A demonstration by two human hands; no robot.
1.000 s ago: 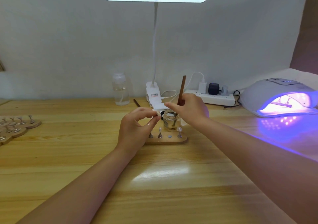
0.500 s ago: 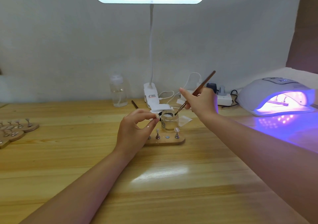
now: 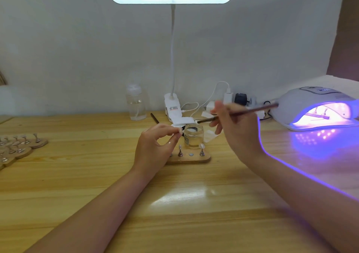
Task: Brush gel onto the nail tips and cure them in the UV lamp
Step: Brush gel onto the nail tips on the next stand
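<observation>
The left hand (image 3: 155,146) pinches a single nail tip (image 3: 180,130) between thumb and forefinger, raised just above the surface and close beside the small glass jar (image 3: 193,137). The right hand (image 3: 233,124) is clamped on a thin brush (image 3: 242,112), fingers curled round its shaft; the bristle end points left, above and behind the jar's mouth, and the handle slants up to the right toward the UV lamp (image 3: 318,107).

In front of the jar lies a wooden holder (image 3: 189,158) with nail tips standing on little pegs; one peg spot looks vacant. The UV lamp sits at the far right of the surface (image 3: 174,214), lit violet, with something already inside, though what it is I cannot tell. More holders (image 3: 21,146) lie at the far left.

The risks from here, as I judge them: the pinched tip is small and slick, so brush pressure could twist it loose. An overloaded brush could drip gel onto the fingers or the wood. The lit lamp stands near, and stray light might thicken gel left on the bristles.
</observation>
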